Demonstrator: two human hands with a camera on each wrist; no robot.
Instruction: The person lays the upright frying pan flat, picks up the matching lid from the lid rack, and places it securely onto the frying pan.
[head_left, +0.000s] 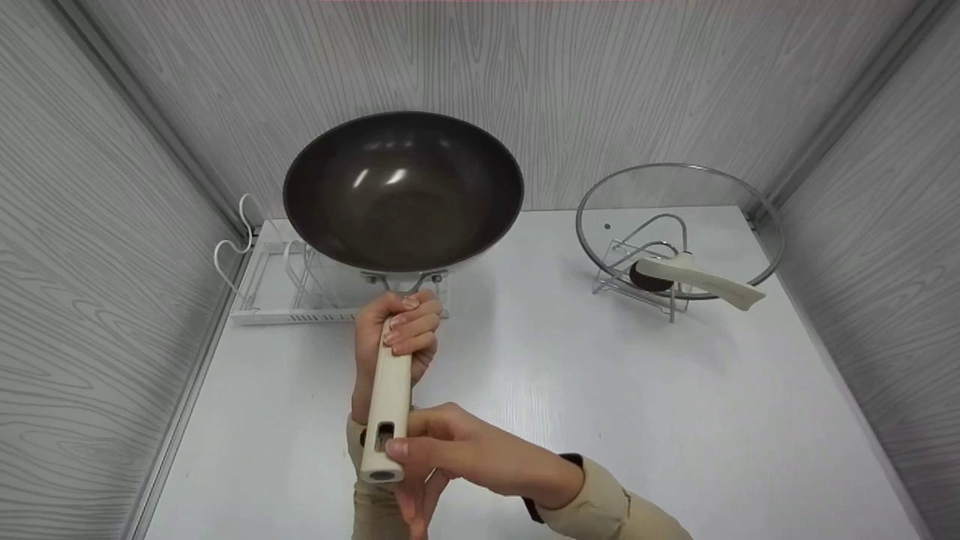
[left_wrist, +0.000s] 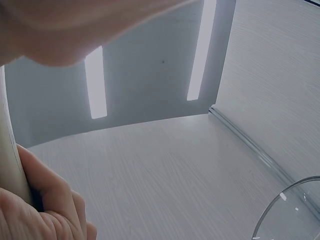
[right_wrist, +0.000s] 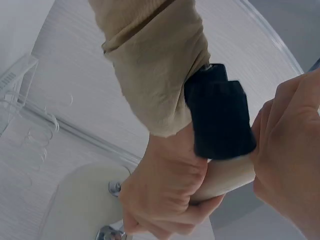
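Note:
A deep wok (head_left: 405, 195), dark inside, is held up over the table with its open side in view and its cream handle (head_left: 388, 390) pointing down. Close to the pan body, my left hand (head_left: 401, 337) grips the handle with curled fingers. My right hand (head_left: 465, 450) pinches the handle's lower end, thumb beside the hanging slot. Both hands on the handle also show in the right wrist view, with the right hand (right_wrist: 290, 150) at the right edge and the wok's pale outside (right_wrist: 80, 200) at lower left. In the left wrist view, fingers (left_wrist: 47, 195) wrap the handle's edge.
Behind the wok at left stands a white rack (head_left: 270, 315) with wavy holders. At right, a glass lid (head_left: 679, 166) with a cream and brown handle (head_left: 705, 279) leans in a small wire rack (head_left: 673, 307). Wood-grain walls (head_left: 562, 90) enclose the white table (head_left: 637, 420).

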